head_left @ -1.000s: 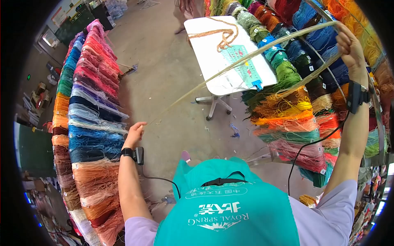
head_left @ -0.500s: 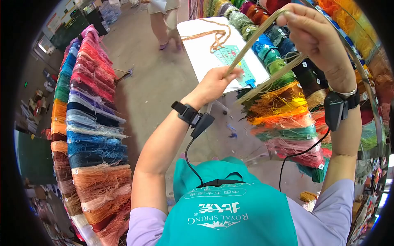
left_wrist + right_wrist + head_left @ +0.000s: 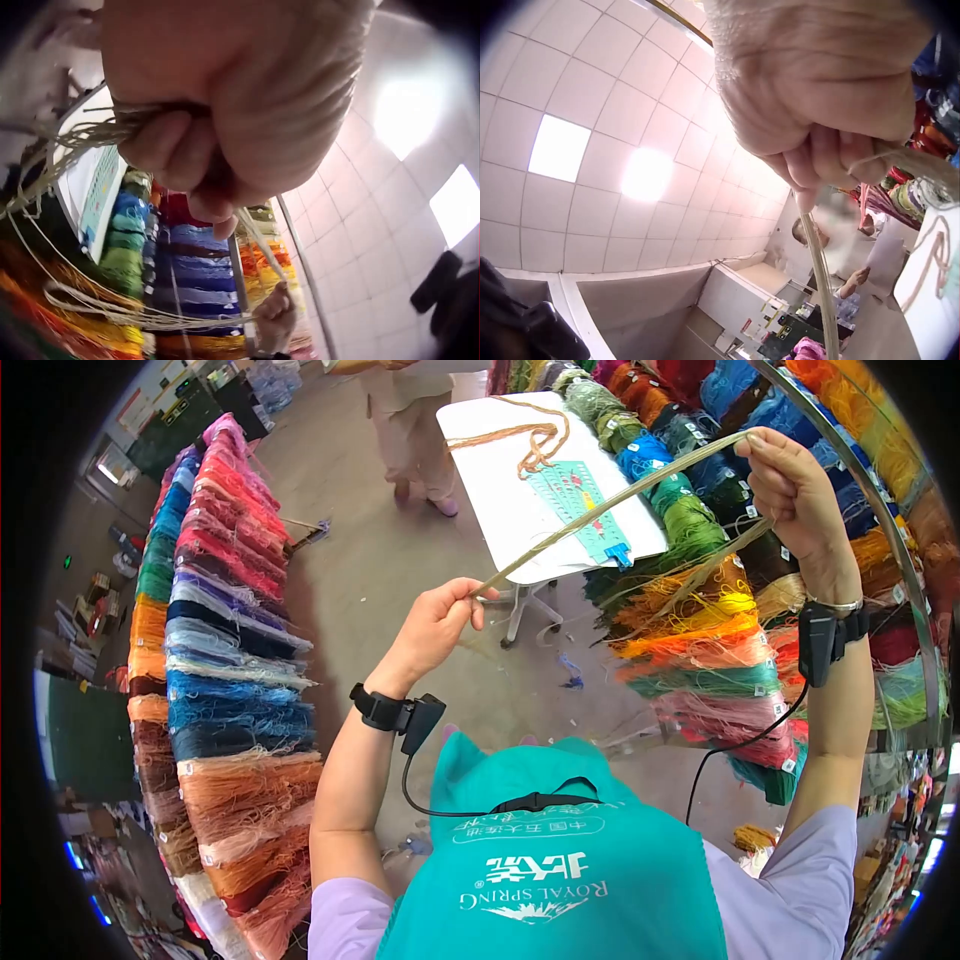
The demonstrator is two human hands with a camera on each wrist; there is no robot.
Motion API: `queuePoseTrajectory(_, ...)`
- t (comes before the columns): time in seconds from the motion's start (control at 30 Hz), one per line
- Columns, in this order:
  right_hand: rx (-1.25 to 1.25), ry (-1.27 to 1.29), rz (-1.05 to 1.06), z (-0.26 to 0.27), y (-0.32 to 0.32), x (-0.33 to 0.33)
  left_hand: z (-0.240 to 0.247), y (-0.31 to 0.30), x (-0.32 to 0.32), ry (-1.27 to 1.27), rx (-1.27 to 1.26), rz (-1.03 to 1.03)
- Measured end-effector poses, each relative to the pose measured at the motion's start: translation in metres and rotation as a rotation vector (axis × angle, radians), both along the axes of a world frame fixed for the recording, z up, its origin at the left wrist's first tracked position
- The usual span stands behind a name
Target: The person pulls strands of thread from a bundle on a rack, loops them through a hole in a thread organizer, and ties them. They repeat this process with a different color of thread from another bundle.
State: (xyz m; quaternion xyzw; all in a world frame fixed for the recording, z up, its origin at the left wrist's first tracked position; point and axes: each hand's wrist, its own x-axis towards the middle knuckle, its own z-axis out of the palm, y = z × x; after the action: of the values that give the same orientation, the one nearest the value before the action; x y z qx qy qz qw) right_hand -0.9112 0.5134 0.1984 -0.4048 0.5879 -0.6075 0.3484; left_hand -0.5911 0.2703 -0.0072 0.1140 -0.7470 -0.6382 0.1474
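Observation:
A beige bundle of thread (image 3: pixel 610 506) runs taut and slanting between the two hands in the head view. My left hand (image 3: pixel 438 622) pinches its lower end, and my right hand (image 3: pixel 798 495) grips it at the upper right. From the right hand a second length of thread (image 3: pixel 715 565) trails down over the yellow and orange hanks. In the left wrist view, curled fingers of the left hand (image 3: pixel 232 97) hold the strands, with a loose tail (image 3: pixel 82 139) sticking out to the left. The right wrist view has thread (image 3: pixel 821 285) leading down from the right hand's fingertips.
Racks of coloured thread hanks stand at left (image 3: pixel 235 650) and right (image 3: pixel 700 620). Between them is a white table (image 3: pixel 500 435) with an orange-brown skein (image 3: pixel 545 445) and a green patterned card (image 3: pixel 585 510). Another person (image 3: pixel 410 435) stands beyond, near the table. A metal rail (image 3: pixel 850 450) curves past the right hand.
My left hand first came up from the lower left to near the right hand, then drew back down-left with the thread. The right hand came inward, then shifted slightly right. The other person moved nearer the table.

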Motion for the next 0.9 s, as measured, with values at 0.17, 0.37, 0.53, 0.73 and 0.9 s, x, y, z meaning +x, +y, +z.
queuePoseTrajectory(0.17, -0.066, -0.018, -0.029, 0.0, -0.013, 0.005, -0.048, -0.017, 0.023, -0.024, -0.191, 0.182)
queuePoseTrajectory(0.37, -0.034, -0.106, 0.047, -0.017, -0.02, 0.011, -0.059, -0.032, 0.06, -0.369, -0.339, 0.422)
queuePoseTrajectory(0.53, -0.104, -0.103, -0.016, -0.02, -0.027, 0.013, -0.066, -0.025, 0.078, -0.161, -0.414, 0.585)
queuePoseTrajectory(0.73, -0.143, -0.148, -0.099, -0.021, -0.019, -0.013, -0.088, -0.033, 0.126, -0.155, -0.089, 0.513)
queuePoseTrajectory(0.9, -0.185, -0.144, -0.214, -0.026, -0.024, -0.021, -0.094, -0.038, 0.15, -0.155, 0.346, 0.38)
